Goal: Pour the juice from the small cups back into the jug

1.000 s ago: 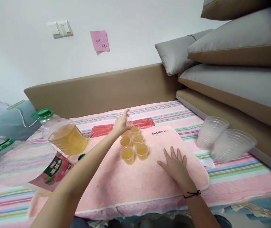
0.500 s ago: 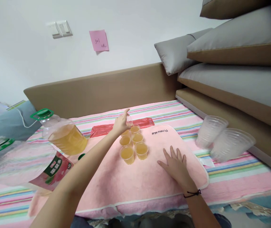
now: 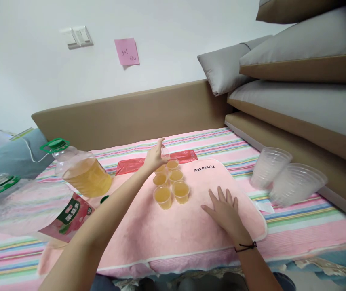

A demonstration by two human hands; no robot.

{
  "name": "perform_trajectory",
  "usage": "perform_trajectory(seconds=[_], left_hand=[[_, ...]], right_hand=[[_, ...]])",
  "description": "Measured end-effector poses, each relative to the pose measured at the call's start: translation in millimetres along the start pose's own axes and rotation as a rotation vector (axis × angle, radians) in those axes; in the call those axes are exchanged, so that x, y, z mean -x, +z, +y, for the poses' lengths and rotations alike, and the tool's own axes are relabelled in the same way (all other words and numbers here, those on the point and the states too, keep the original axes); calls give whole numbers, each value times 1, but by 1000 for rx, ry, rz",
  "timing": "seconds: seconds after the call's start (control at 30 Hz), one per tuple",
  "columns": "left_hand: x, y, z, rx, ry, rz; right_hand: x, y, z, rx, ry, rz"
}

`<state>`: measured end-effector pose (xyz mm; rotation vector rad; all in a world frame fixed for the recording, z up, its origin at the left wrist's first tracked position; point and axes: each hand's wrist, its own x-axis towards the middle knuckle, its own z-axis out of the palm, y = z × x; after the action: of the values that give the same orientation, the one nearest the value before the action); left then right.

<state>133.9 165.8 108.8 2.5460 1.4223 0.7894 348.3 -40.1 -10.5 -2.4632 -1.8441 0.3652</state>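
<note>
My left hand (image 3: 155, 157) reaches to the far end of a cluster of cups, its fingers closed round a clear plastic cup (image 3: 166, 154); the hand hides part of that cup and of a filled one behind the wrist. Several plastic cups of yellow juice (image 3: 163, 195) stand close together in two rows on a pink mat (image 3: 197, 234). To their right, my right hand (image 3: 225, 208) lies on the mat with its fingers spread, holding nothing. A dark cord circles that wrist.
At left are a large jug of juice (image 3: 88, 176) with a green cap, and a second labelled jug (image 3: 33, 208) lying tilted nearer me. Two stacks of clear cups (image 3: 297, 184) lie at right. Behind the cups is a red plastic bag (image 3: 130, 165); cushions (image 3: 300, 101) pile up at right.
Almost nothing differs. The clear cup in my left hand shifts very slightly, and the view drifts a little; my right hand stays flat on the mat.
</note>
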Motion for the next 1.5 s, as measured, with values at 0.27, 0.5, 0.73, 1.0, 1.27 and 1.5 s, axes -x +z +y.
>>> perform_trajectory(seconds=[0.27, 0.5, 0.73, 1.0, 1.27, 1.5], left_hand=[[12, -9, 3, 128, -50, 35], [34, -19, 4, 246, -47, 81], [62, -46, 7, 557, -231, 151], [126, -68, 7, 870, -429, 241], [206, -92, 17, 1109, -572, 423], [269, -95, 29, 1224, -596, 461]], right_hand=[[1, -4, -1, 25, 2, -31], [1, -3, -1, 47, 6, -13], [1, -2, 0, 58, -8, -39], [-1, -5, 4, 5, -12, -90], [1, 9, 9, 11, -33, 3], [1, 29, 33, -89, -121, 89]])
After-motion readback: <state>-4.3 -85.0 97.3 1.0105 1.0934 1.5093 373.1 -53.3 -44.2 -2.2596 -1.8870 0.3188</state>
